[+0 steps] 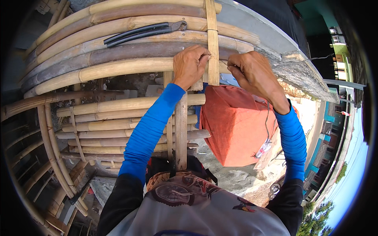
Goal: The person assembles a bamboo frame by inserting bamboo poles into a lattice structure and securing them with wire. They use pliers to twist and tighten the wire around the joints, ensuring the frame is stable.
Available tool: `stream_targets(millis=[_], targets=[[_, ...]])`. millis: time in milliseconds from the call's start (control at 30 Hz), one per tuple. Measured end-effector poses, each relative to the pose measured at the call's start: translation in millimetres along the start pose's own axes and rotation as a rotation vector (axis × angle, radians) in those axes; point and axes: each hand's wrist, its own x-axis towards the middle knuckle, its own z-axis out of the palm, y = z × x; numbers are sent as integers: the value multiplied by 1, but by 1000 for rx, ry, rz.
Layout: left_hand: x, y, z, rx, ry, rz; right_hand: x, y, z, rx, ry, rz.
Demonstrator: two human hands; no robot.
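Both hands worked close together at the crossing of a flat upright bamboo slat [212, 47] and the stack of long curved bamboo poles [118, 67]. Left hand [189, 65] was clenched against the slat's left edge, fingertips pinched at what looked like a thin wire [223, 61], probably to keep the binding taut where slat and pole met. Right hand [252, 72] was curled into a fist just right of the slat, apparently pulling the other end of that wire; whether it truly gripped the strand could not be told, since the fingers hid it. Blue sleeves covered both forearms.

Below the hands, an orange cloth-covered box-like bundle [236, 126] hung or rested beneath the frame, touching the slat's lower end in the view. A narrower vertical bamboo stick [181, 129] ran down toward the person's chest, crossing shorter horizontal bamboo poles [118, 124], seemingly as a brace.

Farther up, black-handled metal pincers [143, 32] lay along the poles, near the hands on their left, likely parked within reach for the wire. Beyond, a grey concrete ledge [275, 43] curved away, with coloured buildings [327, 129] well apart at the right.
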Motion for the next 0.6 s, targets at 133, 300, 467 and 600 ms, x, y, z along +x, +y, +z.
stream_targets(millis=[133,300,467,600], targets=[[2,-2,6,-51,23,50,21,-21,14,54,13,85],[3,3,5,-61,-27,-34,46,-14,1,-13,-150,1],[1,4,11,-47,-11,-51,62,-8,-8,-127,-323,-149],[3,-2,18,-79,42,-7,74,-14,-11,-261,-281,-181]])
